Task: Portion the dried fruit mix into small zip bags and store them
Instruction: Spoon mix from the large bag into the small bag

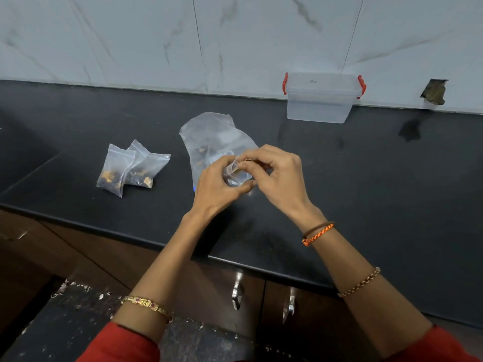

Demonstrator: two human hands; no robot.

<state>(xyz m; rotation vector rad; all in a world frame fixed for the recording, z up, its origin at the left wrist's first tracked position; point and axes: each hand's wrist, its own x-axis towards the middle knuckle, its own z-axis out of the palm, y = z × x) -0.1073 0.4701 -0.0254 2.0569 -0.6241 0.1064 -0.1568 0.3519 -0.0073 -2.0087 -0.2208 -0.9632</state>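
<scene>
Over the black counter (366,178) my left hand (214,186) holds a small clear zip bag (235,176) with its mouth open. My right hand (277,173) pinches a few pieces of dried fruit at the bag's mouth. Behind both hands lies the large clear bag of dried fruit mix (211,137), partly hidden by my fingers. Two filled small zip bags (130,168) lie side by side to the left, overlapping each other.
A clear plastic box with red clips (322,97) stands closed against the white marble wall at the back right. A hole in the wall (433,91) shows further right. Cabinet doors with metal handles (236,293) are below the counter's front edge.
</scene>
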